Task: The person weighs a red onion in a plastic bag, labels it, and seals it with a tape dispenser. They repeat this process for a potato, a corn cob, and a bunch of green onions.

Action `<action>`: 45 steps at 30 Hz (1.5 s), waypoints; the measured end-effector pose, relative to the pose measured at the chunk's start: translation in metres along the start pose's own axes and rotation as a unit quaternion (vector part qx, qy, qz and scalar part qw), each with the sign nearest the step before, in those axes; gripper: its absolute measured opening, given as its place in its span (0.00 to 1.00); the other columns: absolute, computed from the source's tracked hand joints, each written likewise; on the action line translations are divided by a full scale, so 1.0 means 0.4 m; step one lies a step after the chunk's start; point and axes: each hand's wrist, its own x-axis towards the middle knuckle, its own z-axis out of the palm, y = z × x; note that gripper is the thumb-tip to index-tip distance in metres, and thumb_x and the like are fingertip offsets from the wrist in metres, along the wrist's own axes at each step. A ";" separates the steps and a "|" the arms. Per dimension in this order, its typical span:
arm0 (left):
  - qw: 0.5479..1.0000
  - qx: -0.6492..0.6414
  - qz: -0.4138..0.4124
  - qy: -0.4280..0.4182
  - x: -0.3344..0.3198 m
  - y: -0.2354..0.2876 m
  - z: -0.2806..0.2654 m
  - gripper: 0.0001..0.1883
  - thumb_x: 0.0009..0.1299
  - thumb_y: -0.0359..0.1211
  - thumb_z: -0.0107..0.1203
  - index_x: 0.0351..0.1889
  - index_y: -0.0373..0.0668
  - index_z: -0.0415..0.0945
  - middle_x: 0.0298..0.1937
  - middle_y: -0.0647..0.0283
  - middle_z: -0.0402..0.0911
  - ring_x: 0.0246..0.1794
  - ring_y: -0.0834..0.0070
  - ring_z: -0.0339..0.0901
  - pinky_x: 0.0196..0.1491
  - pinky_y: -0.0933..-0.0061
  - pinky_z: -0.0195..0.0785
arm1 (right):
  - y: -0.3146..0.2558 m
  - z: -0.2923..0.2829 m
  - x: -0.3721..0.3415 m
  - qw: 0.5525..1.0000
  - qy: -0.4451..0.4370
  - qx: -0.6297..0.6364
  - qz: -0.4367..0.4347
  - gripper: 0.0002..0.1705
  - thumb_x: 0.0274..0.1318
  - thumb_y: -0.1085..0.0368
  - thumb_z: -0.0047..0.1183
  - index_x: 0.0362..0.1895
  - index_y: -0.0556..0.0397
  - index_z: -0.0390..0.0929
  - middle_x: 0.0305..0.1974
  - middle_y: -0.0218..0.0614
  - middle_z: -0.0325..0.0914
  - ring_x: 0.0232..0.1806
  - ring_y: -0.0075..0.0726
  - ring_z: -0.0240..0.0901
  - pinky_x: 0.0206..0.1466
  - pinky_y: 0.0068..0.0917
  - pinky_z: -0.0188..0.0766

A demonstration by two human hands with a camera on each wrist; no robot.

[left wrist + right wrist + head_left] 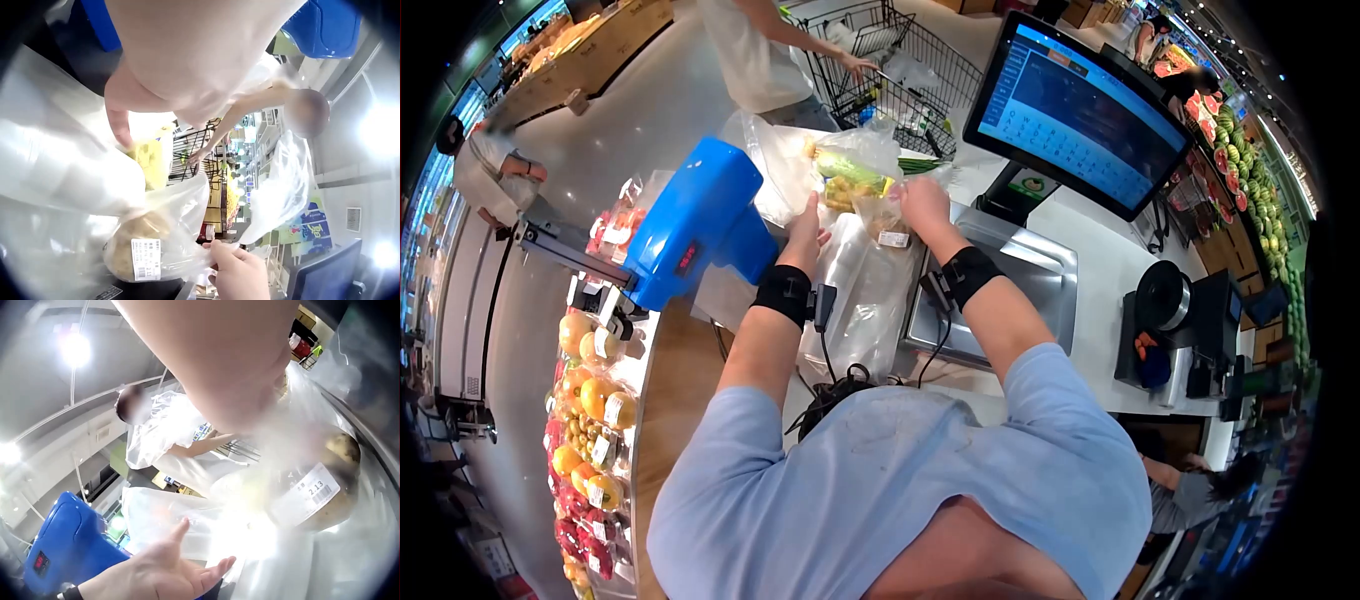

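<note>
My right hand [925,207] grips the gathered neck of a clear plastic bag of brown, roundish produce [337,506]. A white price label [147,259] is stuck on that bag, which rests low over the counter by a roll of clear plastic bags [850,270]. My left hand [165,572] has its fingers spread and the palm turned inward, holding nothing. Just beyond it in the head view stands a large open clear bag [772,175] with green and yellow packed vegetables [850,180] beside and behind the labelled bag.
A steel weighing plate [1020,290] lies to my right, below a touchscreen monitor [1080,110]. At left is a blue device [700,225] on an arm, above bagged fruit [595,400]. Across the counter a person [750,50] holds a shopping cart [890,70].
</note>
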 end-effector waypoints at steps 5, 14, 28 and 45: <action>0.846 0.198 0.438 0.229 0.249 -0.067 -0.018 0.20 0.74 0.39 0.40 0.50 0.29 0.71 0.40 0.50 0.77 0.43 0.60 0.73 0.51 0.67 0.64 | 0.013 -0.004 -0.004 0.995 -0.055 -0.078 0.032 0.11 0.52 0.60 0.49 0.33 0.46 0.84 0.39 0.34 0.80 0.50 0.42 0.70 0.51 0.45 0.61; 0.894 -0.009 0.447 0.030 0.043 0.189 0.072 0.17 0.77 0.37 0.35 0.40 0.35 0.72 0.39 0.59 0.78 0.43 0.73 0.75 0.50 0.72 0.65 | 0.028 0.032 -0.042 0.993 -0.099 -0.065 0.025 0.11 0.50 0.64 0.49 0.33 0.47 0.84 0.39 0.35 0.80 0.51 0.43 0.69 0.52 0.44 0.60; 0.812 -0.096 0.493 -0.296 -0.659 0.287 0.133 0.14 0.77 0.35 0.34 0.37 0.38 0.69 0.37 0.57 0.77 0.36 0.65 0.79 0.42 0.71 0.73 | 0.051 -0.380 -0.147 0.811 -0.110 0.573 -0.046 0.40 0.42 0.61 0.65 0.61 0.55 0.65 0.38 0.35 0.76 0.39 0.26 0.71 0.43 0.25 0.70; 0.769 -0.039 0.425 -0.476 -0.807 -0.078 0.467 0.11 0.76 0.32 0.38 0.47 0.36 0.68 0.41 0.63 0.74 0.44 0.76 0.74 0.49 0.77 0.66 | 0.383 -0.532 -0.474 0.815 0.100 0.564 0.088 0.12 0.61 0.69 0.47 0.45 0.60 0.77 0.34 0.26 0.77 0.34 0.17 0.68 0.36 0.18 0.63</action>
